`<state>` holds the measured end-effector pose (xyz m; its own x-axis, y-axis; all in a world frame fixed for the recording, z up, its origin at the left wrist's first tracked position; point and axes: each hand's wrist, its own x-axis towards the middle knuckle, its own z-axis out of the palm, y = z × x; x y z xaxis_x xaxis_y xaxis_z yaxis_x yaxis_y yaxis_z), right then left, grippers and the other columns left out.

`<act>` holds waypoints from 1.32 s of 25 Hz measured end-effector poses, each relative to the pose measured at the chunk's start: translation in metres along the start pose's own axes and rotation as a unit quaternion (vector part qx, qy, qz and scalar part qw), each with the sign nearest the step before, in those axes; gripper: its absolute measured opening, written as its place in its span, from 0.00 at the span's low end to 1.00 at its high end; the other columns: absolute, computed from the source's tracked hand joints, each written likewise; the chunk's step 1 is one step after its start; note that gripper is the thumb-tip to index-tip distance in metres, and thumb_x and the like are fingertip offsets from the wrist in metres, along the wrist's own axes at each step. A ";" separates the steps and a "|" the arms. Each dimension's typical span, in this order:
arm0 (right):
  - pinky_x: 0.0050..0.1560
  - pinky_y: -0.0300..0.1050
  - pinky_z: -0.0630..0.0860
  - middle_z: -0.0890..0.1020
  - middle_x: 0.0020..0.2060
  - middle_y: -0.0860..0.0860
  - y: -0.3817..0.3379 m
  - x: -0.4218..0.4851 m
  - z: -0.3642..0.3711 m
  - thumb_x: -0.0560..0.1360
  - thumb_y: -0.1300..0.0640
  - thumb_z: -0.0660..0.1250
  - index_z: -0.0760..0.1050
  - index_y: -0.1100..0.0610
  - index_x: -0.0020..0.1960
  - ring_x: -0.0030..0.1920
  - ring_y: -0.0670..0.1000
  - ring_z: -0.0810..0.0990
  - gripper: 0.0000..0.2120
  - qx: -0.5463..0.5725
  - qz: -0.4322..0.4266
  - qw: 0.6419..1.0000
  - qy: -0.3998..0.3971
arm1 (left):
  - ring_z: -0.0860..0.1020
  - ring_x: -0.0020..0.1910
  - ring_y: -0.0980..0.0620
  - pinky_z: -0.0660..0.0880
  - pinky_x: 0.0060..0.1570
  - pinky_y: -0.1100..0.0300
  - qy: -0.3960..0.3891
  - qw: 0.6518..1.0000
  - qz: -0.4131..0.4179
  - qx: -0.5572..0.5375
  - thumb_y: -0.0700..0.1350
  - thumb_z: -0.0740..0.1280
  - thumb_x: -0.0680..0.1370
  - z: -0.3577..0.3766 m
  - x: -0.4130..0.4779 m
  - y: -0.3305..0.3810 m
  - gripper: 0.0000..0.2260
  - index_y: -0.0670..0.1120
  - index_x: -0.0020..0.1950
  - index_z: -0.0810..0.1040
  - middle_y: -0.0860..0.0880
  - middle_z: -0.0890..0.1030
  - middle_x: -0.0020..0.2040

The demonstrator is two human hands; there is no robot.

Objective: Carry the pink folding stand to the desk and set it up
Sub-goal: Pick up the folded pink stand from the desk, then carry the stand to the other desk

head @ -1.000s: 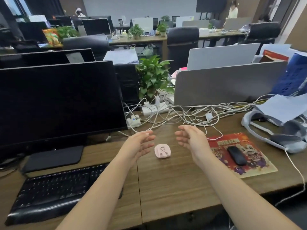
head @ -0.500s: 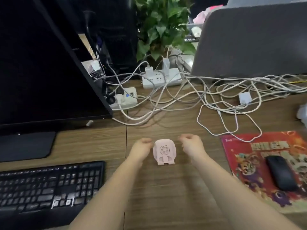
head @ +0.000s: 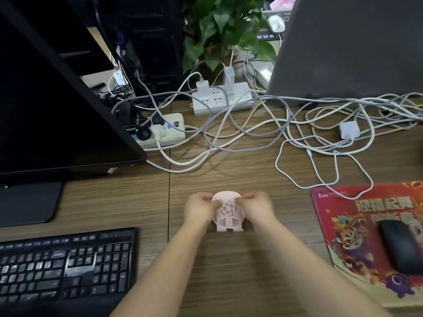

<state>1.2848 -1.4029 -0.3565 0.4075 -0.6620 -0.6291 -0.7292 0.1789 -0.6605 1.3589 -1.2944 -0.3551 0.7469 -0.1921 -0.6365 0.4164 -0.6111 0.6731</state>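
We judge setup underway: left hand (head: 199, 210) and right hand (head: 257, 210) pinch the pink stand (head: 227, 212) right of the keyboard (head: 66, 266); next, unfold it.

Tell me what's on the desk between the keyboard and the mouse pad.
Head view: the pink stand, gripped by the left hand and right hand; otherwise bare wood.

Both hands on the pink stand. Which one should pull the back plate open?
Right, marginally. The right hand pinches the top edge of the stand; the left hand wraps its side, better for bracing.
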 end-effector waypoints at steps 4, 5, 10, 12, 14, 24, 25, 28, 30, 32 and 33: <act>0.45 0.50 0.75 0.79 0.33 0.52 -0.005 -0.007 -0.001 0.67 0.62 0.70 0.73 0.53 0.30 0.41 0.55 0.78 0.10 0.028 -0.002 1.000 0.002 | 0.80 0.49 0.47 0.76 0.53 0.54 -0.006 0.998 0.008 -0.058 0.39 0.73 0.70 -0.005 -0.003 -0.003 0.16 0.38 0.57 0.78 0.45 0.81 0.48; 0.48 0.51 0.76 0.79 0.32 0.51 -0.008 -0.010 -0.001 0.67 0.61 0.70 0.72 0.52 0.30 0.41 0.55 0.78 0.11 0.035 -0.005 0.999 0.002 | 0.80 0.50 0.46 0.77 0.54 0.52 -0.005 0.997 0.010 -0.073 0.39 0.73 0.70 -0.008 -0.003 -0.002 0.15 0.38 0.56 0.79 0.44 0.82 0.49; 0.54 0.54 0.78 0.83 0.45 0.54 -0.042 -0.041 -0.007 0.64 0.55 0.74 0.76 0.55 0.43 0.48 0.56 0.82 0.10 0.069 -0.072 0.995 -0.001 | 0.82 0.50 0.43 0.78 0.56 0.44 -0.002 0.989 0.054 -0.141 0.40 0.72 0.71 -0.043 -0.030 0.020 0.13 0.38 0.55 0.80 0.40 0.83 0.51; 0.54 0.57 0.79 0.84 0.48 0.56 -0.067 -0.068 -0.012 0.65 0.55 0.74 0.77 0.54 0.44 0.49 0.57 0.83 0.10 0.094 -0.115 0.989 -0.024 | 0.83 0.49 0.44 0.78 0.55 0.44 -0.004 0.982 0.094 -0.164 0.41 0.72 0.71 -0.069 -0.052 0.031 0.10 0.42 0.51 0.82 0.42 0.85 0.48; 0.52 0.60 0.80 0.84 0.47 0.58 -0.091 -0.095 -0.014 0.67 0.58 0.73 0.76 0.53 0.40 0.48 0.59 0.83 0.07 0.119 -0.151 0.979 -0.065 | 0.83 0.46 0.49 0.79 0.51 0.49 0.006 0.975 0.126 -0.182 0.41 0.70 0.73 -0.095 -0.078 0.042 0.05 0.48 0.47 0.81 0.46 0.85 0.45; 0.51 0.57 0.81 0.84 0.45 0.55 -0.126 -0.280 0.066 0.69 0.57 0.72 0.78 0.60 0.54 0.45 0.55 0.84 0.14 0.068 -0.269 0.917 -0.287 | 0.84 0.46 0.51 0.79 0.38 0.61 0.170 0.935 0.165 -0.264 0.44 0.69 0.74 -0.261 -0.244 -0.030 0.13 0.46 0.58 0.79 0.47 0.85 0.50; 0.51 0.57 0.81 0.85 0.46 0.55 -0.121 -0.303 0.082 0.69 0.56 0.72 0.78 0.59 0.54 0.46 0.54 0.84 0.15 0.051 -0.269 0.912 -0.306 | 0.83 0.47 0.50 0.79 0.38 0.61 0.192 0.929 0.158 -0.275 0.44 0.69 0.75 -0.279 -0.261 -0.047 0.13 0.45 0.59 0.79 0.46 0.85 0.50; 0.50 0.56 0.82 0.85 0.46 0.54 -0.102 -0.375 0.137 0.68 0.54 0.73 0.79 0.56 0.52 0.46 0.55 0.84 0.14 0.015 -0.278 0.892 -0.357 | 0.83 0.48 0.48 0.80 0.40 0.57 0.245 0.908 0.147 -0.308 0.43 0.68 0.75 -0.333 -0.312 -0.108 0.13 0.44 0.59 0.78 0.45 0.85 0.51; 0.47 0.55 0.82 0.85 0.46 0.55 -0.084 -0.426 0.171 0.69 0.54 0.72 0.79 0.56 0.50 0.45 0.55 0.85 0.11 -0.005 -0.283 0.875 -0.392 | 0.83 0.49 0.48 0.82 0.44 0.54 0.274 0.896 0.145 -0.319 0.43 0.68 0.75 -0.366 -0.348 -0.153 0.14 0.43 0.60 0.78 0.45 0.84 0.52; 0.43 0.51 0.82 0.85 0.45 0.56 -0.057 -0.483 0.203 0.70 0.55 0.71 0.79 0.57 0.49 0.43 0.54 0.85 0.09 -0.028 -0.285 0.855 -0.432 | 0.83 0.49 0.49 0.82 0.43 0.57 0.308 0.880 0.141 -0.331 0.43 0.68 0.75 -0.399 -0.390 -0.206 0.14 0.43 0.61 0.77 0.45 0.84 0.53; 0.41 0.49 0.82 0.85 0.45 0.56 -0.042 -0.514 0.219 0.71 0.56 0.71 0.79 0.57 0.50 0.42 0.54 0.85 0.09 -0.036 -0.283 0.846 -0.450 | 0.83 0.49 0.49 0.82 0.41 0.59 0.321 0.872 0.143 -0.339 0.43 0.68 0.75 -0.417 -0.411 -0.235 0.14 0.42 0.60 0.77 0.45 0.84 0.53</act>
<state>1.2264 -0.9107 -0.0956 0.9324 0.2016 -0.2999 -0.2965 -0.0475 -0.9539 1.1698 -0.7519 -0.0948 0.9163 0.3413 -0.2095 0.2127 0.0285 0.9767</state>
